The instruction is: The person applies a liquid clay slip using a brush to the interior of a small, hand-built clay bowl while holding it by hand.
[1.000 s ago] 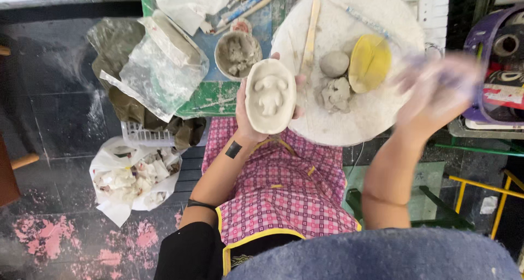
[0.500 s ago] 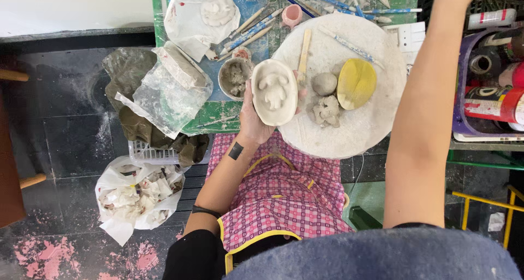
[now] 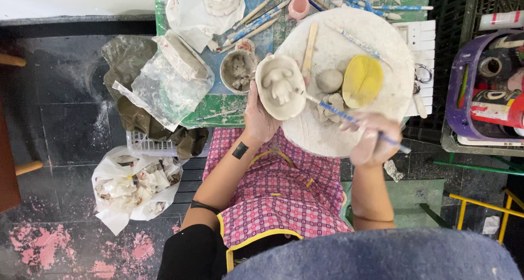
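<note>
On the green table (image 3: 240, 102) sits a round white board (image 3: 349, 132), overhanging the table's near edge. At the board's left edge, the left hand (image 3: 261, 116) cups an oval clay dish (image 3: 280, 86) with a raised figure inside, fingers wrapped under it. At the board's near edge, the right hand (image 3: 372, 138) is closed on a thin blue-handled tool (image 3: 349, 118) — its tip meets the dish's right rim. A yellow sponge (image 3: 362, 80) and a clay ball (image 3: 329, 80) lie mid-board.
</note>
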